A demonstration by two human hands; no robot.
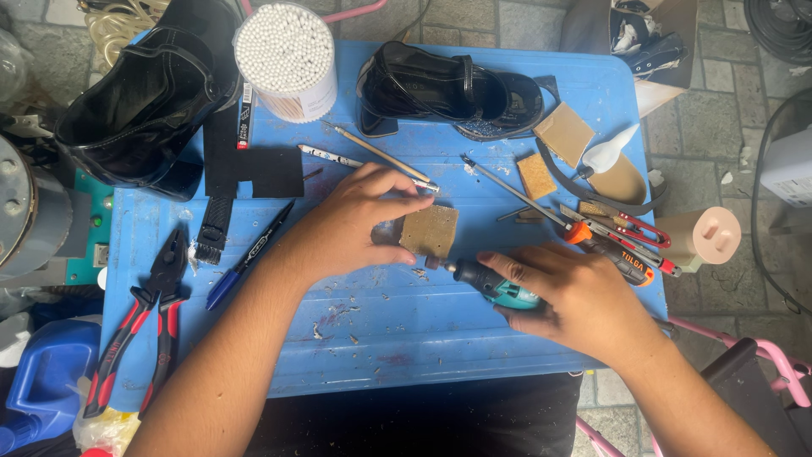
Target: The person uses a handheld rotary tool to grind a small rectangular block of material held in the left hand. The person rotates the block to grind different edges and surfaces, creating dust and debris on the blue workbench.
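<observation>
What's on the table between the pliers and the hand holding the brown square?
In the head view, a dark pen with a blue end lies between the red-handled pliers and the left hand.

I see my left hand (351, 224) pinching a small brown square of board (430, 230) flat on the blue table (406, 338). My right hand (575, 296) grips a teal rotary tool (495, 283), its tip touching the board's lower edge. Red-handled pliers (139, 334) lie at the left, a black shoe (452, 91) beyond.
</observation>
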